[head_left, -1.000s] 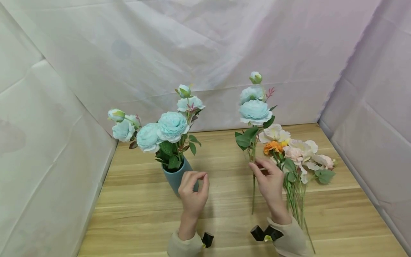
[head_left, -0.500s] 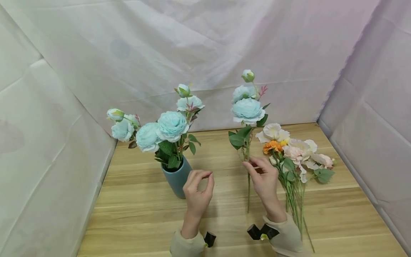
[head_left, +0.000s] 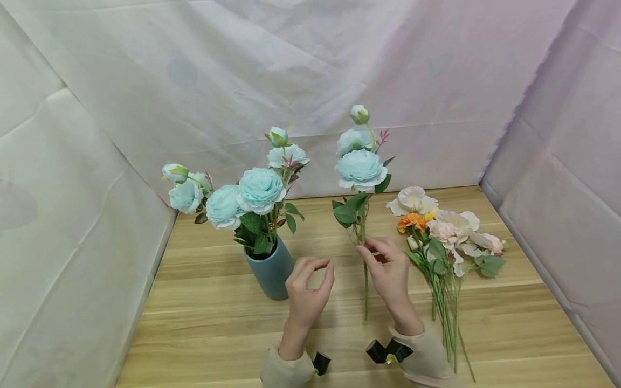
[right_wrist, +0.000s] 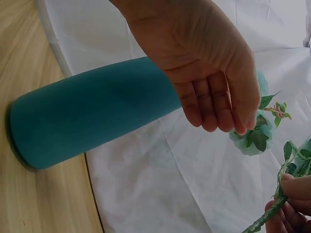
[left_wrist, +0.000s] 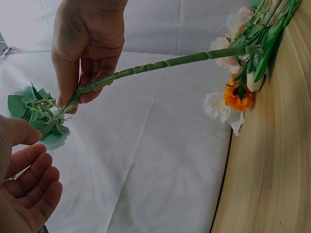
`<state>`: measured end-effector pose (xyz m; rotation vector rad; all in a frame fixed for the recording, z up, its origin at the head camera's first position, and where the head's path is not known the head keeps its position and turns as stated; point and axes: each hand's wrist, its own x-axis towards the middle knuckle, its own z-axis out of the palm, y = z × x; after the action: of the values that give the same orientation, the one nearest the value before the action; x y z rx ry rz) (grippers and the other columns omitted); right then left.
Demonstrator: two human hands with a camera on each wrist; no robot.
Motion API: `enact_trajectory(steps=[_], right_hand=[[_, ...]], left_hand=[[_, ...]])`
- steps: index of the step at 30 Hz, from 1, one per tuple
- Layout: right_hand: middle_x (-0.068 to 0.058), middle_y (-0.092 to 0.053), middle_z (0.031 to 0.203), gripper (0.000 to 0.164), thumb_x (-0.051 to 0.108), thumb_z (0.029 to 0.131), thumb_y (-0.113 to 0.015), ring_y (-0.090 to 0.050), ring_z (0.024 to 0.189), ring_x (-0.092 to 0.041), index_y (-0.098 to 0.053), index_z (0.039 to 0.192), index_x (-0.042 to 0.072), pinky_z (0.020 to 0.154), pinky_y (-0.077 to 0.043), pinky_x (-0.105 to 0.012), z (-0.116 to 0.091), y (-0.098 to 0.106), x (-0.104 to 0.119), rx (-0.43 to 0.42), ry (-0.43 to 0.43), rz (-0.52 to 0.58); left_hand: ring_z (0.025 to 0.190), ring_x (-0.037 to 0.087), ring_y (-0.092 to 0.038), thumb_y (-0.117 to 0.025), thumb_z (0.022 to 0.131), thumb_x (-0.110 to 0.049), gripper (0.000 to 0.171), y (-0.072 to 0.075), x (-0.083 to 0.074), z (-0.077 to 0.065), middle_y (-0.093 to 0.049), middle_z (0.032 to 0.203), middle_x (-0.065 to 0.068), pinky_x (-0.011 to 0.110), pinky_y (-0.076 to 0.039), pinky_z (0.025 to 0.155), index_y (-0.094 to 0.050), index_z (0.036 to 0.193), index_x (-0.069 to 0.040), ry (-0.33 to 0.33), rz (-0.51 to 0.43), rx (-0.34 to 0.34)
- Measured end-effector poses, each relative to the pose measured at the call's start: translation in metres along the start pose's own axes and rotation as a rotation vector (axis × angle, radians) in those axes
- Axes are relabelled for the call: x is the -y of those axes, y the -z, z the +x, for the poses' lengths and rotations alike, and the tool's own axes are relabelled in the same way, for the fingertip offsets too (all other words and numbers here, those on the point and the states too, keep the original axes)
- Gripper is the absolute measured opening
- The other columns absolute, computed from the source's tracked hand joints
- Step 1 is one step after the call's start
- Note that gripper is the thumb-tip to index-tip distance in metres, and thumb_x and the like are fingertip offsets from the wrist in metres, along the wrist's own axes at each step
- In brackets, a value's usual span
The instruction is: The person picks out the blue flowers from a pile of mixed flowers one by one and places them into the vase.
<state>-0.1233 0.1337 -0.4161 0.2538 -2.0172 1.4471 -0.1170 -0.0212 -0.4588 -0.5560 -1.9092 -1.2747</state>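
Between finger and thumb, my right hand [head_left: 392, 272] pinches the green stem [left_wrist: 165, 63] of an artificial light-blue flower [head_left: 361, 170]. It is held upright above the table, its leaves just over the fingers and the bare stem hanging below. My left hand [head_left: 309, 293] hovers to its left, fingers loosely curved, thumb apart from them, with nothing held. Just beyond the left hand stands a blue-teal vase [head_left: 270, 274], holding similar light-blue flowers [head_left: 262, 190] with buds and dark leaves. In the right wrist view the left hand partly covers the vase [right_wrist: 92, 114].
On the right of the wooden table [head_left: 204, 318] lies a loose bunch of artificial flowers, including an orange bloom [head_left: 412, 221], a pink bloom [head_left: 443, 232] and white blooms [head_left: 412, 200], stems toward the front. White cloth [head_left: 310, 64] hangs behind and at both sides.
My right hand has moved left with the light-blue flower, away from the loose bunch. The left hand has shifted slightly right, away from the vase, its thumb and fingers spreading a little.
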Motion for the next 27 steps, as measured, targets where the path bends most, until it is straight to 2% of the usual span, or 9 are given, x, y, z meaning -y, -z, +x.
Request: enact_trajectory(steps=[4,9,15,19,23,27], right_hand=[[-0.014,-0.066,0.079,0.016,-0.009,0.075,-0.072,-0.060,0.069,-0.006,-0.071,0.090,-0.006,0.053,-0.048,-0.014,-0.005,-0.003,-0.013,0.021,-0.006,0.020],[-0.013,-0.066,0.079,0.016,-0.007,0.076,-0.072,-0.061,0.069,-0.008,-0.072,0.092,-0.005,0.055,-0.049,-0.015,-0.008,-0.007,-0.016,0.030,0.001,0.053],[-0.012,-0.065,0.076,0.017,-0.010,0.073,-0.073,-0.062,0.066,-0.009,-0.071,0.090,-0.005,0.055,-0.050,-0.016,-0.009,-0.012,-0.008,0.035,-0.006,0.071],[-0.014,-0.063,0.072,0.016,-0.015,0.071,-0.072,-0.061,0.062,-0.014,-0.070,0.086,-0.009,0.055,-0.050,-0.017,-0.007,-0.014,0.008,0.036,0.001,0.070],[-0.018,-0.062,0.070,0.015,-0.018,0.071,-0.070,-0.061,0.061,-0.016,-0.068,0.083,-0.011,0.055,-0.051,-0.018,-0.005,-0.015,0.020,0.045,-0.004,0.089],[-0.014,-0.063,0.072,0.014,-0.014,0.072,-0.071,-0.061,0.063,-0.012,-0.069,0.084,-0.008,0.055,-0.051,-0.018,-0.009,-0.019,0.010,0.053,-0.027,0.113]], left_hand=[[0.073,0.025,-0.060,-0.072,0.068,0.011,0.018,-0.002,-0.001,-0.001,-0.063,0.078,0.012,0.028,-0.052,0.066,-0.068,0.083,0.001,0.009,0.002,0.014],[0.074,0.023,-0.060,-0.072,0.071,0.008,0.018,-0.002,-0.003,0.000,-0.064,0.080,0.010,0.026,-0.051,0.068,-0.069,0.086,-0.001,0.006,0.002,0.023],[0.074,0.024,-0.061,-0.073,0.069,0.009,0.019,-0.004,0.000,-0.002,-0.064,0.080,0.011,0.028,-0.052,0.066,-0.069,0.085,-0.001,-0.027,-0.002,0.016],[0.071,0.025,-0.060,-0.072,0.066,0.012,0.021,-0.004,-0.001,-0.001,-0.063,0.077,0.012,0.028,-0.052,0.065,-0.068,0.083,0.001,-0.032,-0.007,0.013],[0.072,0.024,-0.061,-0.072,0.068,0.011,0.019,-0.004,-0.003,-0.001,-0.064,0.078,0.012,0.027,-0.052,0.066,-0.068,0.084,0.001,-0.024,-0.011,0.022],[0.076,0.023,-0.062,-0.073,0.071,0.006,0.018,-0.004,-0.003,-0.002,-0.065,0.082,0.011,0.028,-0.053,0.068,-0.069,0.087,0.000,-0.007,-0.022,0.038]])
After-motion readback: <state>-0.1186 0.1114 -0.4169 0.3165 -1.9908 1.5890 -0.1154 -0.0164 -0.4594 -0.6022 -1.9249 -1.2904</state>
